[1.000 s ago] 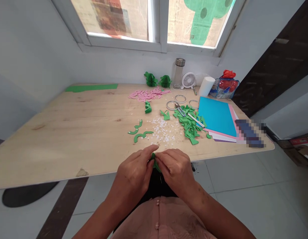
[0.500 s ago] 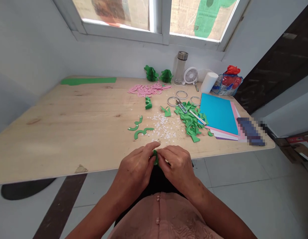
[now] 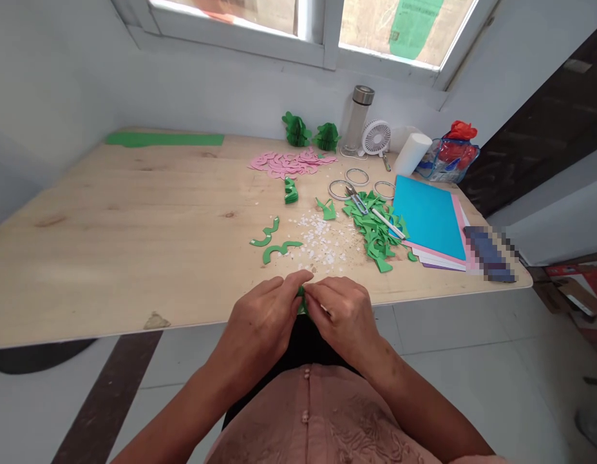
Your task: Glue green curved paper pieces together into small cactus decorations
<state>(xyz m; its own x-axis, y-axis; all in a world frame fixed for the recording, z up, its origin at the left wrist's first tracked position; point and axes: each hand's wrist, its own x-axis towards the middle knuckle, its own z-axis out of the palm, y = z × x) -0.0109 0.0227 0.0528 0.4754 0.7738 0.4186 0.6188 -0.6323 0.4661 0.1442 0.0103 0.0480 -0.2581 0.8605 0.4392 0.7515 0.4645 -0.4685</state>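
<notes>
Between my two hands, at the table's front edge, is a small green paper piece (image 3: 302, 301), mostly covered by fingers. My left hand (image 3: 265, 316) pinches it from the left, and the fingertips of my right hand (image 3: 344, 309) grip its right side. Just beyond lie two wavy green strips, one (image 3: 266, 233) behind the other (image 3: 281, 250), with small white spots on the farther one. White paper bits (image 3: 322, 238) are scattered to their right. Farther back sits a folded green piece (image 3: 291, 191), with a green scrap (image 3: 326, 208) to its right.
Green offcuts (image 3: 378, 238) lie at right under snips (image 3: 357, 200) and a white pen (image 3: 388, 223). Tape rings (image 3: 357, 176), blue sheets (image 3: 428, 216) and a phone (image 3: 489, 253) are near. Behind stand a bottle (image 3: 357, 119), fan (image 3: 377, 137), white roll (image 3: 413, 153), and pink cutouts (image 3: 293, 162).
The head view has shifted slightly, so the table's things appear a little higher. Both hands remain pinched on the green piece, with only slight finger movement.
</notes>
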